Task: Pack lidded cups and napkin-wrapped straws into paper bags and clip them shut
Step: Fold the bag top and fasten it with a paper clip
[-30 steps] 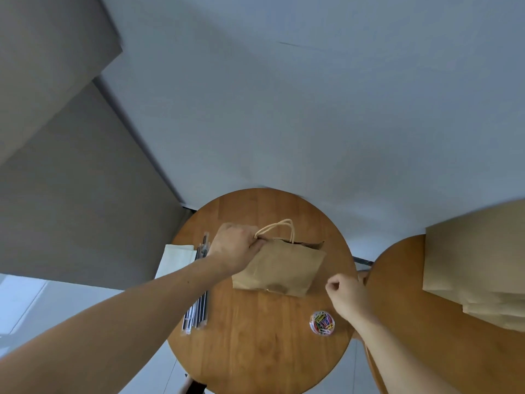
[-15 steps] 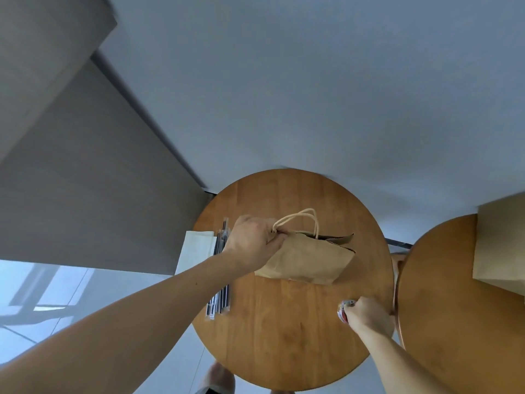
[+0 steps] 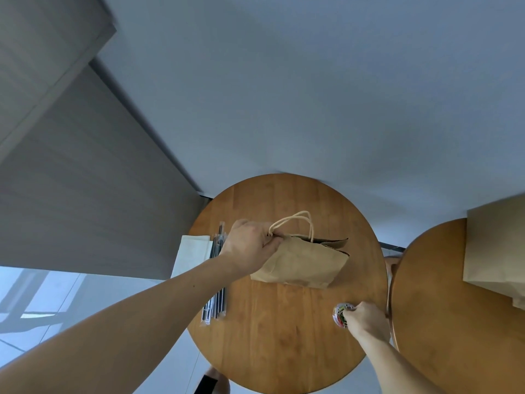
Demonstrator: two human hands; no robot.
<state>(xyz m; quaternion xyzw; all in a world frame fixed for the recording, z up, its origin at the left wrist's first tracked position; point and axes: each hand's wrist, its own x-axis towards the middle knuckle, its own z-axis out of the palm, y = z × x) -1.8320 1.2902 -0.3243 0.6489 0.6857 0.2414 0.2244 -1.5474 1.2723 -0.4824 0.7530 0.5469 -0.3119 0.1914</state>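
Brown kraft-paper bag [image 3: 301, 265] with twisted handles rests on the round wooden table [image 3: 278, 351], its open mouth to the right. The left grip [image 3: 250, 245] is clenched on the bag's top edge at the handle's base, so the bag stretches away to its right. The right grip [image 3: 366, 319], fingers curled, touches the small round tub of coloured clips [image 3: 339, 315] near the table's right edge; whether it pinches a clip cannot be told.

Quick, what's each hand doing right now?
Left hand: holding the paper bag by its top.
Right hand: at the clip tub; grip cannot be told.
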